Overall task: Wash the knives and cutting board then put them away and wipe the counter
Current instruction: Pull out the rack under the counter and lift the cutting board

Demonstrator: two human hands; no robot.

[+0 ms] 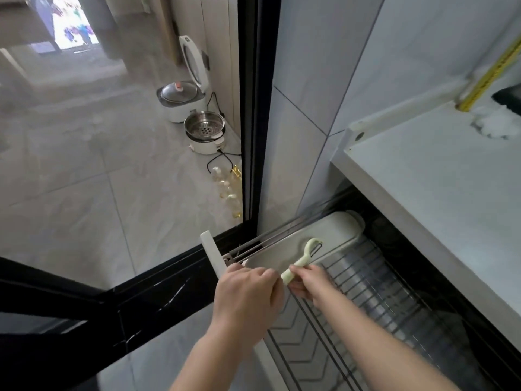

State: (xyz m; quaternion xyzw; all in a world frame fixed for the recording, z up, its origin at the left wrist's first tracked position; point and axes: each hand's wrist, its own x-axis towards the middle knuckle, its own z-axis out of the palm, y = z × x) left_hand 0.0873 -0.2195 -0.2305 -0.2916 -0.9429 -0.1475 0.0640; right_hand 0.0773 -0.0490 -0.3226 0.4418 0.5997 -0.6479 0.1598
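A pale green peeler (303, 258) with a dark blade points up and away over a pulled-out wire drawer (375, 280) under the counter. My right hand (308, 282) pinches its handle near the lower end. My left hand (248, 289) is curled beside it, at the drawer's white front panel (212, 256), its fingertips close to the handle's end; whether they hold anything is hidden. A pale green cutting board (324, 232) stands on edge in the drawer's left side, just behind the peeler. The white counter (439, 176) lies to the right.
A black sliding-door frame (251, 108) stands left of the drawer. Beyond the glass, a rice cooker (183, 100), a steamer pot (205, 131) and several bottles (228, 187) sit on the floor. A yellow pipe (490, 74) runs down at the counter's back.
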